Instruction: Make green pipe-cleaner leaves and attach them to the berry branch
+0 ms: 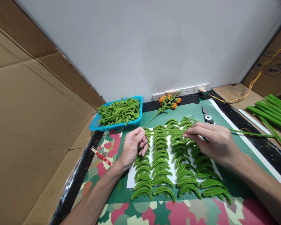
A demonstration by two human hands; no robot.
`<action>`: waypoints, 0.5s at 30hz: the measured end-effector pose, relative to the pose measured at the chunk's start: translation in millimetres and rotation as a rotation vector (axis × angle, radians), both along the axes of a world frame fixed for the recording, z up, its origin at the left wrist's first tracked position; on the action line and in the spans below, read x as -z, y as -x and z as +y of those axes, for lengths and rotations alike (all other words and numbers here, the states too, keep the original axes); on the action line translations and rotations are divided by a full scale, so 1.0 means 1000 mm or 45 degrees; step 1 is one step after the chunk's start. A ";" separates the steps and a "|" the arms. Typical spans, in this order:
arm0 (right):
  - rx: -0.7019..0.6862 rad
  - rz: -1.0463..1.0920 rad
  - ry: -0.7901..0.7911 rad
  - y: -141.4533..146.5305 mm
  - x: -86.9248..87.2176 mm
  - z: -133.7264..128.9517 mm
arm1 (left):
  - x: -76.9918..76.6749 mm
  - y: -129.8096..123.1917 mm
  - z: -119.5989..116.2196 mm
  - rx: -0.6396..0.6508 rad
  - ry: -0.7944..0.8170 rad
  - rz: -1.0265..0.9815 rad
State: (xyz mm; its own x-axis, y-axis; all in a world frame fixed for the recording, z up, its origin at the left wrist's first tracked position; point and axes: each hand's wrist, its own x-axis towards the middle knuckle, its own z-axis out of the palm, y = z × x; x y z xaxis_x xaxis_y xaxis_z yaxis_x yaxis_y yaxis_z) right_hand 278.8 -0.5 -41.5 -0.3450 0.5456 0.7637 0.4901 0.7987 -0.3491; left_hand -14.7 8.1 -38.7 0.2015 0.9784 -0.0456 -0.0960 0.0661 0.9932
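The left hand (pixel 134 147) and right hand (pixel 213 140) each pinch the thin green strands (pixel 165 132), fingers closed, holding them taut between them. The work in hand seems to be stretching or lining up these strands; any move from here calls for a firm, even grip at both ends and clearance above the curved green pieces (pixel 162 172). Those lie in rows below the hands, over a white sheet (pixel 131 180).

Just beyond the right hand is a cutting tool (pixel 208 117), its handles mostly covered by that hand. Beyond and between the hands lies an orange-flowered stem (pixel 165 107); beyond the left hand, a blue basket (pixel 114 125) holds more curved pieces. Far to the right is a bundle of green stems (pixel 273 114), cut off by the view's edge.

The fingers hide the pinched parts, and the exact number of strands is hard to tell.
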 end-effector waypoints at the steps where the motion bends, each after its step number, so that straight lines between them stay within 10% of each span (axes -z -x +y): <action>1: 0.005 0.001 -0.009 0.000 0.000 0.000 | 0.000 0.000 0.000 -0.002 -0.010 -0.002; 15: -0.046 -0.064 -0.029 0.012 0.007 -0.007 | -0.006 -0.010 -0.003 -0.282 -0.147 0.019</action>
